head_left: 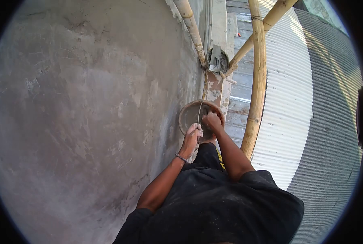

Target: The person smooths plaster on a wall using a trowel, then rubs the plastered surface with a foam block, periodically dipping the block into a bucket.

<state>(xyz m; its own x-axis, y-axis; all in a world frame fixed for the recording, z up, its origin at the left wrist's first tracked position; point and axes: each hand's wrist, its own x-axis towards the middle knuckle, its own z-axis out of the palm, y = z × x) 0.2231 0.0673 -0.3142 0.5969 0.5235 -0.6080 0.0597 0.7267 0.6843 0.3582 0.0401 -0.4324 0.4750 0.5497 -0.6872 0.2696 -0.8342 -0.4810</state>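
A round bucket (181,116) with mortar-stained sides stands in front of my body, its mouth facing up. My left hand (194,132) is closed around the bucket's thin wire handle (200,110), near the side closest to me. Inside the rim on the right, my right hand (212,120) is curled with its knuckles up. Whatever those fingers hold, if anything, is hidden under them. Grey residue coats the inside of the bucket and the fingers of my left hand.
A bare plastered wall (88,101) rises close on the left. Ahead, a second bucket (226,65) carries a flat plastering trowel (216,57) on a splattered plank (213,87). Bamboo poles (258,81) cross on the right, above corrugated roofing (287,101).
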